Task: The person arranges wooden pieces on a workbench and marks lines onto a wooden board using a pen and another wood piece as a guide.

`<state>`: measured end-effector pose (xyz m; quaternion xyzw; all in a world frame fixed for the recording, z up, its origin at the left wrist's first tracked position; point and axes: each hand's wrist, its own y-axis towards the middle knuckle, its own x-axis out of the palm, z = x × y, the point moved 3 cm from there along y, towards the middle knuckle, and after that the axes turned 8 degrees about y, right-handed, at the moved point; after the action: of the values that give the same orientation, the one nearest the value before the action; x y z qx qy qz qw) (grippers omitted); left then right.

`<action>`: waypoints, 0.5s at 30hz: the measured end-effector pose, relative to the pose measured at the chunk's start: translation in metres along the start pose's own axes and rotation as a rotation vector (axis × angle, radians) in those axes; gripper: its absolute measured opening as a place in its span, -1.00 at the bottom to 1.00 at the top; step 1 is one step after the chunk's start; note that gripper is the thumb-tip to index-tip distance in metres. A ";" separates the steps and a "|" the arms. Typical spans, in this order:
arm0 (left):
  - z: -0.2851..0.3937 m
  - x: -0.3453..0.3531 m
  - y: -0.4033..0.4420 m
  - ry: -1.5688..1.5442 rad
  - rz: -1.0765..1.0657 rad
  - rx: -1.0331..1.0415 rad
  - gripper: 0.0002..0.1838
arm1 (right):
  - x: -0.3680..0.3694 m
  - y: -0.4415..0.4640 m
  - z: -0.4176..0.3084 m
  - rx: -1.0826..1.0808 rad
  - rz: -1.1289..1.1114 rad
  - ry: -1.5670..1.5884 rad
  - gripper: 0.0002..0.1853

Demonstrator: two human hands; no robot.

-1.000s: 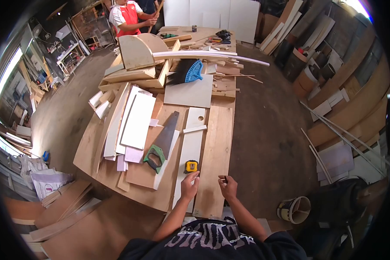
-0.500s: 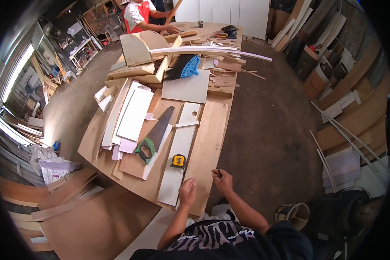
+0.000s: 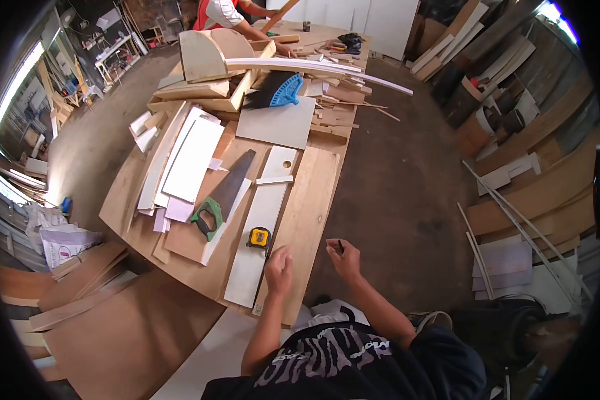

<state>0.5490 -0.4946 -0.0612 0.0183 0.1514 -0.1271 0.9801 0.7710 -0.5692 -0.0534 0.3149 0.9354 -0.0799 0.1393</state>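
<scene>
My left hand (image 3: 279,272) hovers over the near end of the wooden workbench, its fingers loosely curled together and nothing visible in them. Beyond its fingertips a yellow and black tape measure (image 3: 259,237) rests on a long white board (image 3: 248,271). Off the bench's right edge, my right hand (image 3: 347,261) is closed around a short dark pen (image 3: 341,247). Left of the white board lies a handsaw (image 3: 210,217) with a green and black handle. A small white strip (image 3: 275,180) crosses the board near its far end, close to a round hole.
White panels (image 3: 192,157) are stacked on the bench's left side. Farther back are a blue brush (image 3: 285,91), a curved wooden piece (image 3: 203,57) and offcuts. A person in a red and white shirt (image 3: 221,15) works at the far end. Boards (image 3: 533,213) lean along the right wall.
The camera view has turned, so the bench appears farther left and higher. Both hands are slightly higher in view; the right still holds the pen. The other person leans farther over the bench.
</scene>
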 end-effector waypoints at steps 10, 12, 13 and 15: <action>-0.006 0.007 0.070 0.033 0.056 0.072 -0.62 | 0.000 0.048 -0.024 -0.049 -0.039 -0.045 -0.73; -0.005 0.013 0.081 0.080 0.069 0.066 -0.63 | -0.002 0.074 -0.012 0.003 -0.059 -0.081 -0.72; -0.004 0.016 0.089 0.082 0.079 0.061 -0.63 | 0.001 0.093 -0.005 0.001 -0.071 -0.080 -0.72; -0.008 0.029 0.096 0.149 0.106 -0.011 -0.63 | 0.005 0.128 0.004 -0.092 -0.084 -0.082 -0.71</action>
<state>0.5978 -0.4079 -0.0773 0.0304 0.2234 -0.0723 0.9716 0.8466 -0.4665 -0.0670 0.2652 0.9440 -0.0555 0.1884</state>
